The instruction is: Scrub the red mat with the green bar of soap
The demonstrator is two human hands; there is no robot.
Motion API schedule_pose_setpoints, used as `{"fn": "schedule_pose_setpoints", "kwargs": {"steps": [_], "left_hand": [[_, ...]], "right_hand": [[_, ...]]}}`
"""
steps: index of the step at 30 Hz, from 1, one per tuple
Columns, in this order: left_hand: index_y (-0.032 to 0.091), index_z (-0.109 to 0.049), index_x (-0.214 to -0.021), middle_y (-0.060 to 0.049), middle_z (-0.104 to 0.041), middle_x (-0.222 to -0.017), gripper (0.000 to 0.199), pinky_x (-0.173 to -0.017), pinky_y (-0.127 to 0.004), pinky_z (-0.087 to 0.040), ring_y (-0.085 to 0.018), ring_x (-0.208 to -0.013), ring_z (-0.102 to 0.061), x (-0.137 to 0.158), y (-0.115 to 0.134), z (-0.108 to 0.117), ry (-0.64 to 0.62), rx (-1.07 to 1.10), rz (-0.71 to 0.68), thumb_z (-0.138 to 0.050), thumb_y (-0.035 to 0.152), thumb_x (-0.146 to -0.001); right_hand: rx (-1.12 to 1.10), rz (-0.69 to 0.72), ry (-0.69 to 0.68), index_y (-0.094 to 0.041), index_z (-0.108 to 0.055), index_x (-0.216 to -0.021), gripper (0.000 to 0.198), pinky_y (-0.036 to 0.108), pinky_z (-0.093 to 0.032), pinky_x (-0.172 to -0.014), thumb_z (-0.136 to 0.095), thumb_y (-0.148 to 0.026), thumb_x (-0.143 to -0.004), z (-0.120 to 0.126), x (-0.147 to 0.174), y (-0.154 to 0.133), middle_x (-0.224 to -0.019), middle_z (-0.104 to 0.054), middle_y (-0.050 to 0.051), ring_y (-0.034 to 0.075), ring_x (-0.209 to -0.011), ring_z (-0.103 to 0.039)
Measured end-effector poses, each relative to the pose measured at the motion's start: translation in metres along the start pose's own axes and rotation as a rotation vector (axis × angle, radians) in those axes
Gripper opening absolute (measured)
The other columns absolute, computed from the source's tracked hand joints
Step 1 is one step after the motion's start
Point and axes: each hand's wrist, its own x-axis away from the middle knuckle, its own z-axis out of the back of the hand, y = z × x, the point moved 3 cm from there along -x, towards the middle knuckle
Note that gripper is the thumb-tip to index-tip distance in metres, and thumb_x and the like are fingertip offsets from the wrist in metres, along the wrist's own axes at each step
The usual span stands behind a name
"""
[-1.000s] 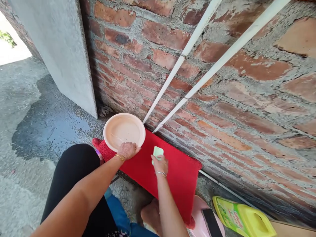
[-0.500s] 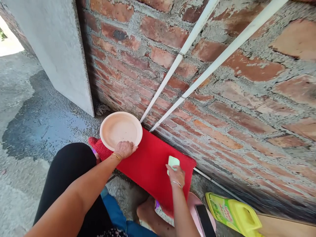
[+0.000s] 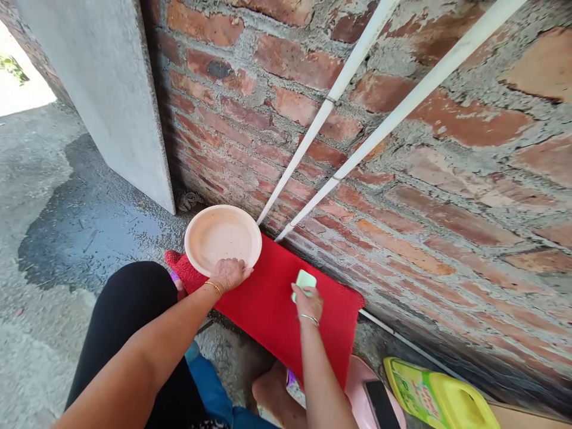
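Observation:
A red mat [image 3: 277,280] with a fluffy underside is spread below both hands. On its left end rests a pale peach basin [image 3: 223,235], which has a few dark specks inside. My left hand [image 3: 230,274] is closed over the basin's near rim, thumb outside and fingers over the inner side. Farther right, my right hand [image 3: 310,304] is wrapped round a pale green block [image 3: 306,280] with rounded corners, pressed to the red mat. The block's underside is hidden, so I cannot tell if it is a brush or soap.
A brick wall [image 3: 295,107] with two white pipes [image 3: 308,140] rises behind the mat. A grey slab [image 3: 107,77] stands at left, near wet floor [image 3: 89,220]. At lower right are a pink stool-like surface [image 3: 357,381], a black phone [image 3: 382,405] and a yellow jug [image 3: 442,393].
My right hand has slid left across the mat with the pale green block. My left hand keeps its hold on the basin. The whole view has shifted slightly.

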Motion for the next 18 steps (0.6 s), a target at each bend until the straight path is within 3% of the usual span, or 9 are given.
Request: {"fn": "schedule_pose_setpoints", "kwargs": {"steps": [3, 5, 9, 13, 18], "left_hand": [[0.016, -0.066, -0.105, -0.016, -0.071, -0.097, 0.057, -0.077, -0.038, -0.049, -0.028, -0.09, -0.067, 0.0, 0.001, 0.002, -0.003, -0.005, -0.006, -0.028, 0.057, -0.095], [0.016, -0.066, -0.104, -0.017, -0.071, -0.096, 0.057, -0.077, -0.038, -0.049, -0.028, -0.089, -0.067, 0.0, 0.001, 0.004, -0.009, -0.01, -0.004, -0.028, 0.056, -0.096], [0.016, -0.067, -0.102, -0.016, -0.071, -0.097, 0.056, -0.076, -0.037, -0.048, -0.026, -0.088, -0.067, 0.0, 0.002, 0.007, -0.017, -0.021, 0.001, -0.026, 0.055, -0.096], [0.016, -0.067, -0.103, -0.016, -0.071, -0.096, 0.057, -0.077, -0.036, -0.048, -0.026, -0.089, -0.067, -0.001, 0.002, 0.004, -0.019, -0.008, -0.004, -0.026, 0.056, -0.096], [0.016, -0.066, -0.102, -0.015, -0.071, -0.097, 0.051, -0.078, -0.038, -0.049, -0.028, -0.091, -0.067, 0.001, 0.001, 0.003, -0.006, 0.001, -0.006, -0.031, 0.053, -0.096]], "right_hand": [[0.053, 0.206, -0.106, -0.026, -0.064, -0.104, 0.036, 0.03, -0.047, -0.08, -0.064, -0.051, -0.077, -0.034, 0.028, -0.071, -0.11, -0.061, 0.007, 0.022, -0.097, -0.062], [0.114, 0.347, -0.152, -0.026, -0.064, -0.105, 0.034, 0.029, -0.046, -0.08, -0.065, -0.048, -0.078, -0.049, 0.043, -0.101, -0.111, -0.059, 0.006, 0.021, -0.098, -0.061], [0.175, 0.466, -0.163, -0.025, -0.064, -0.107, 0.034, 0.029, -0.044, -0.082, -0.066, -0.044, -0.079, -0.053, 0.045, -0.111, -0.112, -0.056, 0.007, 0.022, -0.103, -0.059], [0.207, 0.325, -0.099, -0.027, -0.063, -0.108, 0.035, 0.029, -0.045, -0.082, -0.064, -0.047, -0.079, -0.022, 0.012, -0.058, -0.109, -0.055, 0.005, 0.021, -0.1, -0.06], [0.176, -0.011, 0.042, -0.021, -0.064, -0.106, 0.041, 0.033, -0.047, -0.082, -0.063, -0.051, -0.079, 0.037, -0.032, 0.071, -0.099, -0.062, 0.011, 0.025, -0.097, -0.063]]}}
